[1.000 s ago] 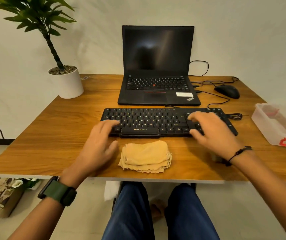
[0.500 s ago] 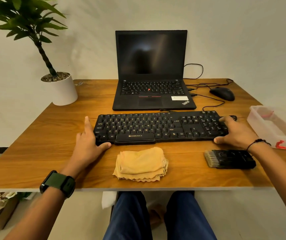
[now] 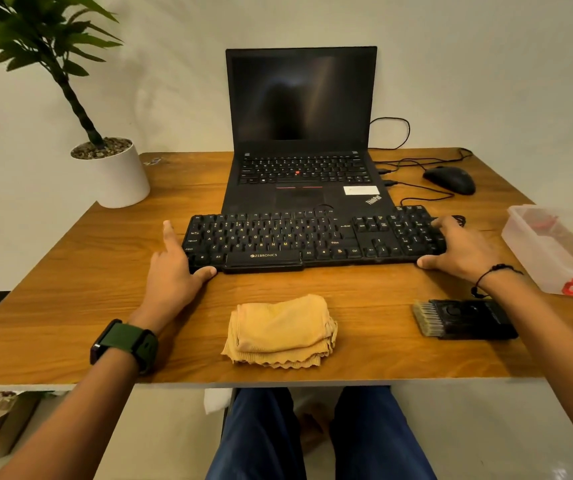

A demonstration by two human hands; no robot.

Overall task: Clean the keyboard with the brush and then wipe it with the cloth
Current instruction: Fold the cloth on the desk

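Note:
A black keyboard (image 3: 278, 237) lies across the middle of the wooden table (image 3: 80, 278). My left hand (image 3: 174, 271) is against its left end, index finger straight along the side and thumb on the front corner. My right hand (image 3: 458, 251) holds the right end, with its fingers curled over the number keys and its thumb on the front edge. A folded yellow cloth (image 3: 281, 327) lies in front of the keyboard, near the table's edge. The black brush (image 3: 465, 318) lies to the right of the cloth, bristles pointing left, partly under my right forearm.
An open black laptop (image 3: 302, 178) stands just behind the keyboard. A black mouse (image 3: 449, 180) and cables lie at the back right. A clear plastic box (image 3: 555, 251) sits at the right edge. A potted plant (image 3: 118, 174) stands at the back left corner.
My hands slid from the keys out to the two ends of the keyboard, which uncovered the brush. Over the last half second they have hardly moved.

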